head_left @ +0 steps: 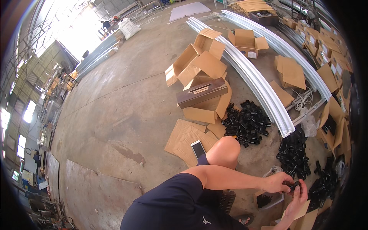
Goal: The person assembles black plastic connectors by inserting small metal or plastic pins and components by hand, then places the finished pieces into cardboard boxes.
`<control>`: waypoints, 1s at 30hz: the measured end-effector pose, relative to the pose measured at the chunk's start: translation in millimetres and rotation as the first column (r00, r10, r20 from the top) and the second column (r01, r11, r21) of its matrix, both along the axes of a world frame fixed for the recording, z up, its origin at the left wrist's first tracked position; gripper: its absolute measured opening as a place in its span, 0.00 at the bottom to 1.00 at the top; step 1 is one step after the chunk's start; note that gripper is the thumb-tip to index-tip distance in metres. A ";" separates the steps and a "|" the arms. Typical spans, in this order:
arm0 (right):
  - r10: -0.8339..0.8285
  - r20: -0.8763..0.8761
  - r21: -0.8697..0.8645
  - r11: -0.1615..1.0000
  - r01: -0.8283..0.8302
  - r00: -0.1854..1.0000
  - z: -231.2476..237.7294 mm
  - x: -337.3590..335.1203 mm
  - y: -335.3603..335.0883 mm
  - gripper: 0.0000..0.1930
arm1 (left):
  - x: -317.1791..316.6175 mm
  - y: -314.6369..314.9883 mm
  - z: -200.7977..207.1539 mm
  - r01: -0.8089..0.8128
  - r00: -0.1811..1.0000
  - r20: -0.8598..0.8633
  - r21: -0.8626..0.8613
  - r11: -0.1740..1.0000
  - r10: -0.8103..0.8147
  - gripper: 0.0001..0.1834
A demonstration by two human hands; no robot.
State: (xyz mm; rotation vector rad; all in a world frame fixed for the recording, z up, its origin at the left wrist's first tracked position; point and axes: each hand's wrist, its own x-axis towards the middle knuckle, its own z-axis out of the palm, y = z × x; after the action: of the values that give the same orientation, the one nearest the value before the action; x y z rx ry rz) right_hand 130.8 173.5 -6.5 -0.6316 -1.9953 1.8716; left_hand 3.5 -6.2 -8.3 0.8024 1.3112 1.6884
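Observation:
Both my hands are together at the lower right. My left hand [276, 182] pinches a small black fitting [294, 186] from one side. My right hand [298, 199] grips the same fitting with thumb and fingers from the other side. The fingers cover much of it, so its exact shape is hard to tell. Below my left wrist stands a small open box [283, 203] with dark pieces inside, too small to name. A pile of black fittings [293, 153] lies on the floor just beyond my hands, and another heap [324, 182] spreads to their right.
A third heap of black fittings [247, 122] lies beyond my knee. Near it are a phone [198, 148] on flattened cardboard [180, 138], a long brown box [201, 93] on open cartons [207, 63], and long white metal profiles [253, 80]. Stacked cartons [333, 50] line the right.

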 end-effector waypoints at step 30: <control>-0.081 -0.051 0.015 0.997 0.082 0.995 13.0 0.7 -15.4 0.19 | 3.1 -0.9 8.1 -0.047 0.998 0.049 0.079 0.996 0.044 0.26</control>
State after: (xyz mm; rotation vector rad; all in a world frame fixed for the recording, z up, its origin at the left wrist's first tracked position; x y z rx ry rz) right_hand 131.5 158.1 6.5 -0.6444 -1.9224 1.8036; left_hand 6.6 -7.1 -0.2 0.7793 1.2444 1.7951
